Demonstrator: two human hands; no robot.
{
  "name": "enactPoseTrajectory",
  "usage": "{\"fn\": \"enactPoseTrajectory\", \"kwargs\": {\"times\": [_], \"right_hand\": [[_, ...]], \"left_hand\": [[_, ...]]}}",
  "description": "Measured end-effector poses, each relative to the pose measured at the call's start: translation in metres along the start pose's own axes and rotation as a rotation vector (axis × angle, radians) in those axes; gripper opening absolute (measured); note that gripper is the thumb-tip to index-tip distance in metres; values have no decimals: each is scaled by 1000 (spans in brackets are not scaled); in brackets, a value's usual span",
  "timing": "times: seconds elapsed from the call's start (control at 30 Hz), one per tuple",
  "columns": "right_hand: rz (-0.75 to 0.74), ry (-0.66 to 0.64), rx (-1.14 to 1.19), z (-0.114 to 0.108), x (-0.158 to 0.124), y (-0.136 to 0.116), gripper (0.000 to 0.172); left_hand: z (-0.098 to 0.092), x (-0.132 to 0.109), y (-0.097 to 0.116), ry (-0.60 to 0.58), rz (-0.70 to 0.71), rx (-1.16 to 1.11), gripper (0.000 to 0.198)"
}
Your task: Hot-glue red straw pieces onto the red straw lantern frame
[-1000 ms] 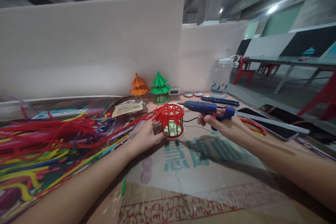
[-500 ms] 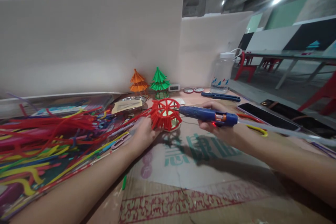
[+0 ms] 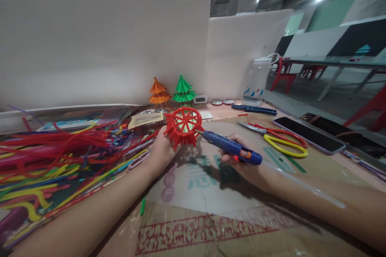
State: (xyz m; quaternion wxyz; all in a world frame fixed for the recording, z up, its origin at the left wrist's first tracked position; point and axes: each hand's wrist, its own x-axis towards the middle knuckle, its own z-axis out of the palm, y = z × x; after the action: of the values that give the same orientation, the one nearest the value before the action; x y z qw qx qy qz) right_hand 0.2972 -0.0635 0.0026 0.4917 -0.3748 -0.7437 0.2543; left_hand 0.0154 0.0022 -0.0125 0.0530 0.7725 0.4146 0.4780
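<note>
My left hand [image 3: 165,147] grips a round red pipe-cleaner piece [image 3: 184,122], with spokes inside a ring and a fringe along its left and lower edge. In my right hand [image 3: 238,156] is a blue glue gun [image 3: 230,144] with a small red light and a clear glue stick coming out of its back. The gun's nozzle points left and is at the right edge of the red ring; whether it touches cannot be made out. Behind them stand an orange tiered figure [image 3: 158,91] and a green tiered figure [image 3: 183,89].
Many coloured pipe cleaners [image 3: 60,148] lie at the left. On the right are scissors [image 3: 283,140], a phone [image 3: 309,134], blue pliers-like tool [image 3: 253,109] and a clear bottle [image 3: 256,82]. A metal dish [image 3: 150,113] sits behind my left hand. White panels [image 3: 120,40] stand at the back.
The red piece has moved slightly up and left and turned its spoked face more toward me. My right hand and the glue gun have moved down and left, uncovering the scissors.
</note>
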Motion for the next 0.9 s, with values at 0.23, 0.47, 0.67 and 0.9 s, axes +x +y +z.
{"fn": "enactPoseTrajectory", "kwargs": {"times": [0.23,0.47,0.67,0.9], "right_hand": [[-33,11,-15,2,2,-9,32],[24,-21,-31,2,3,-12,29],[53,-34,-33,2,2,-7,31],[35,-17,-39,1,4,-10,31]], "left_hand": [[-7,2,3,5,99,136,22],[-7,0,5,52,109,161,29],[-7,0,5,40,123,167,27],[-7,2,2,23,82,100,25]]}}
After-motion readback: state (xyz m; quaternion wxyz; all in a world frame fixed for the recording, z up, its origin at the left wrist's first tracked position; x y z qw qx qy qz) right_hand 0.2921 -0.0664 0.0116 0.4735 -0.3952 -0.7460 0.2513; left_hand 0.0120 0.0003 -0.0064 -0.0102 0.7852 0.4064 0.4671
